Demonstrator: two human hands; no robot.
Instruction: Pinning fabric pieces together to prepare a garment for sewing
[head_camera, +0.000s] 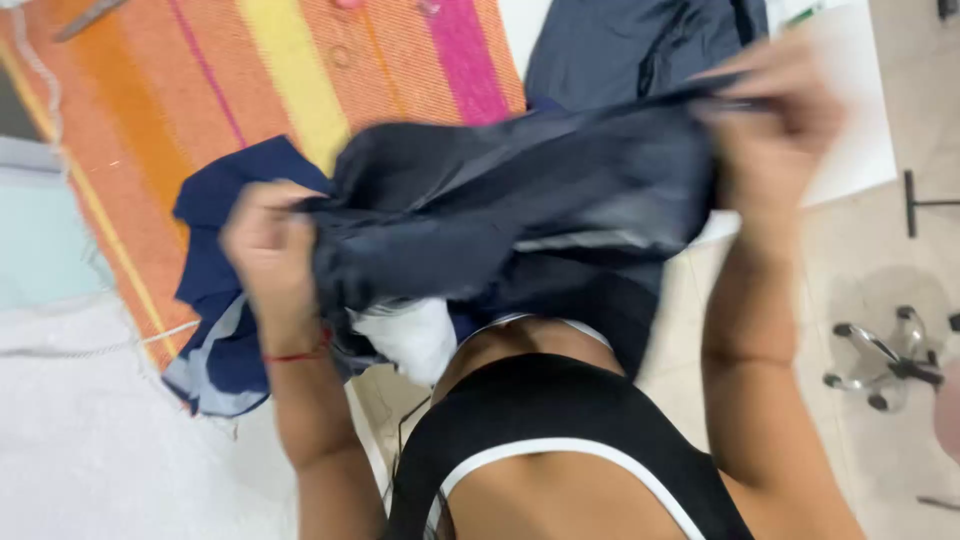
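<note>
Head view: a dark navy garment (520, 210) is held stretched between both hands, clear of the striped orange mat (200, 90) behind it. Left hand (268, 250) grips the garment's lower left edge, fingers closed on the cloth. Right hand (775, 125), blurred, pinches the upper right edge, fingers closed. Long axis of the garment runs from lower left up to upper right, hand to hand. A second navy cloth (225, 310) lies on the mat, just beside the left hand.

dark navy garment (520, 205) | crumpled, slightly shiny; stretched out in the air between two raised hands; blurred
</note>
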